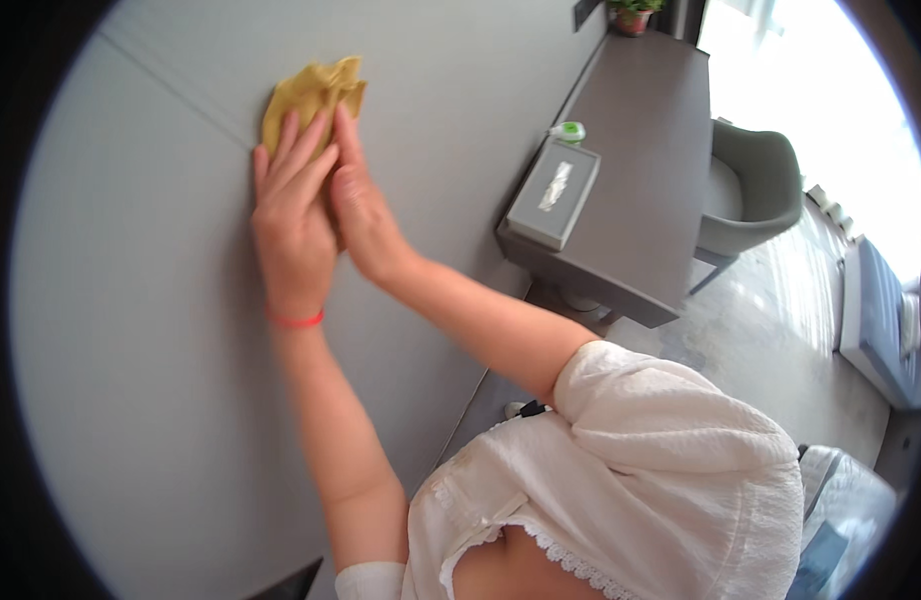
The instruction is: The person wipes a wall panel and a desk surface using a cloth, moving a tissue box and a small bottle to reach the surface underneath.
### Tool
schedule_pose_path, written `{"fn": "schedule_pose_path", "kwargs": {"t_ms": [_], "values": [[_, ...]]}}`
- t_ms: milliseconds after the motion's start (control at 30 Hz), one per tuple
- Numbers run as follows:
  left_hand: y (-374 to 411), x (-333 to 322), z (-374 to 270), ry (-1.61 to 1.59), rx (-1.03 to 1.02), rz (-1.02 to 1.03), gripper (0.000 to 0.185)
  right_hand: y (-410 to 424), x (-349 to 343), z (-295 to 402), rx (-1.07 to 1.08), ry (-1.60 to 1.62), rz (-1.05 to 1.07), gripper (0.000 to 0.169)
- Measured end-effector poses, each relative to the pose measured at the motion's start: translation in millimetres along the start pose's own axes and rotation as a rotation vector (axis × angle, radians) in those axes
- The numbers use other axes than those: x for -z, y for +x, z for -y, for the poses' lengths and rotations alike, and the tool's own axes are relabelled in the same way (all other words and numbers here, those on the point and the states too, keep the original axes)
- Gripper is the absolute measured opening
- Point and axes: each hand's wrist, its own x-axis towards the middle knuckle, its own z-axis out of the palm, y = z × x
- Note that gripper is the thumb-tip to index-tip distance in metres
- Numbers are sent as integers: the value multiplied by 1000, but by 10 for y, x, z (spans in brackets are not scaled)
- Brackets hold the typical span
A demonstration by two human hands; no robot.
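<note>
A crumpled yellow cloth [307, 94] lies against a smooth grey wall [153, 300]. My left hand [295, 214], with a red band at its wrist, presses on the lower part of the cloth, its fingers spread over it. Close beside it on the right, my right hand [363, 206] holds the cloth's edge, fingers pointing up and thumb bent toward the left hand. Some of the cloth is hidden under both hands. A thin seam [179, 94] in the wall runs down to the cloth from the upper left.
To the right, a dark grey desk [640, 135] meets the wall, bearing a grey tissue box [554, 191], a green-and-white item [571, 132] and a potted plant [633, 19]. A grey-green chair [757, 180] stands at the desk. Farther right is a blue cushioned seat or bed [877, 322].
</note>
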Motion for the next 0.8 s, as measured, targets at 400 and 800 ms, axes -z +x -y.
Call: {"fn": "schedule_pose_path", "kwargs": {"t_ms": [400, 800], "values": [[-256, 96, 70, -332, 54, -358, 39, 674, -241, 117, 486, -832, 45, 63], [622, 140, -34, 1021, 215, -204, 51, 1517, 533, -88, 280, -820, -77, 64]]}}
